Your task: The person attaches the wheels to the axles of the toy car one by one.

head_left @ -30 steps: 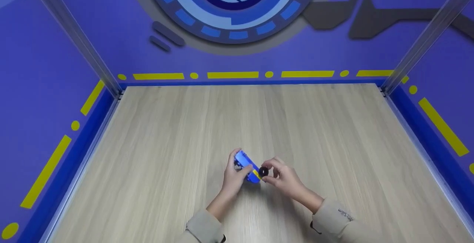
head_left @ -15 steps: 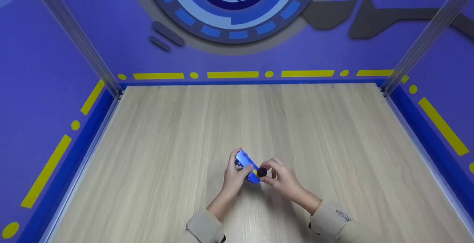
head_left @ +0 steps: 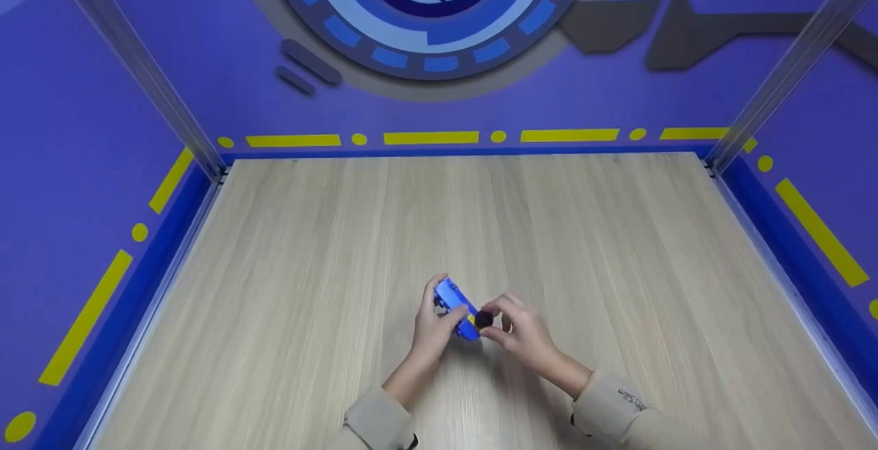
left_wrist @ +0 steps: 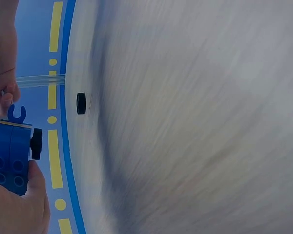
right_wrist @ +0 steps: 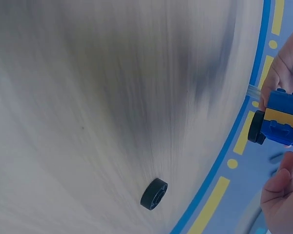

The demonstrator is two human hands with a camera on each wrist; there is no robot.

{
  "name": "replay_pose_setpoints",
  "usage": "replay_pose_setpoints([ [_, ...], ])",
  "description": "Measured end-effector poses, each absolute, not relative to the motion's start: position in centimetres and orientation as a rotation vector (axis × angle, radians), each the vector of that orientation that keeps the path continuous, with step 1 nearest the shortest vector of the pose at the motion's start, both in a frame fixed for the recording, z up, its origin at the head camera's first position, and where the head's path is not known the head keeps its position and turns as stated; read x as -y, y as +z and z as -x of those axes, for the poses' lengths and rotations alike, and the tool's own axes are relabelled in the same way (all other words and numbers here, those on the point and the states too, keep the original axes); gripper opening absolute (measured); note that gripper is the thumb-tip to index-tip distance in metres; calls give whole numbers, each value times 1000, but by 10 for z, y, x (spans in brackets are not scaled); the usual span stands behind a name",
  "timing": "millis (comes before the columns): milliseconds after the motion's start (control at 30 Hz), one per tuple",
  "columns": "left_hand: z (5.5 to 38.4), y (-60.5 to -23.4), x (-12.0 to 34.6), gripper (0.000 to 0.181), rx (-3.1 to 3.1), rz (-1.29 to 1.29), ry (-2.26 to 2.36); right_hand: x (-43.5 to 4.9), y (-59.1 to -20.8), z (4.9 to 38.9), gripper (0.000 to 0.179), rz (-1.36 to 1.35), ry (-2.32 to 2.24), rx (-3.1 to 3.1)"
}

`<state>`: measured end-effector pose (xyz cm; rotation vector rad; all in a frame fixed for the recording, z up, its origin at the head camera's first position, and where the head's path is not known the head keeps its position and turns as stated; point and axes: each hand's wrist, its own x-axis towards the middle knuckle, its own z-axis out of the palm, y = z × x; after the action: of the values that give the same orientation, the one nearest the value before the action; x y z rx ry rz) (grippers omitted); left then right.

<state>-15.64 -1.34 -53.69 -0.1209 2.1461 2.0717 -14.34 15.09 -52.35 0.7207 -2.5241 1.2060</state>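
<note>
My left hand (head_left: 431,337) grips a blue toy vehicle of building blocks (head_left: 453,296), raised and tilted. A yellow layer (right_wrist: 282,118) runs through its end, and a blue hook (left_wrist: 17,114) sticks out in the left wrist view. One black wheel (right_wrist: 256,127) sits at the vehicle's side. My right hand (head_left: 528,333) pinches another black wheel (head_left: 484,319) between thumb and fingers, right at the vehicle's near end. In the right wrist view, that pinched wheel is cut off by the frame edge. Both wrist views show a loose black wheel (right_wrist: 154,194) on the table.
A light wood-grain table (head_left: 309,244) lies below the hands. Blue panels with yellow marks (head_left: 432,138) stand behind and at both sides, joined by metal corner posts (head_left: 137,59).
My right hand has moved slightly left, bringing the pinched wheel against the vehicle; its hole no longer shows in the head view. My left hand stays in place, still holding the vehicle.
</note>
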Motion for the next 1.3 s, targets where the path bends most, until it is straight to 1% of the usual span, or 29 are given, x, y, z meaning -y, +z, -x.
replay_pose_setpoints([
  [667,156,-537,15,58,-2203,84,2059,-146,-525,141,22,-691,1147,2487],
  [933,157,-538,18,56,-2197,54,2081,-145,-528,142,24,-732,1099,2425],
  [1300,158,-535,18,57,-2185,95,2105,-136,-529,139,24,-616,1135,2395],
])
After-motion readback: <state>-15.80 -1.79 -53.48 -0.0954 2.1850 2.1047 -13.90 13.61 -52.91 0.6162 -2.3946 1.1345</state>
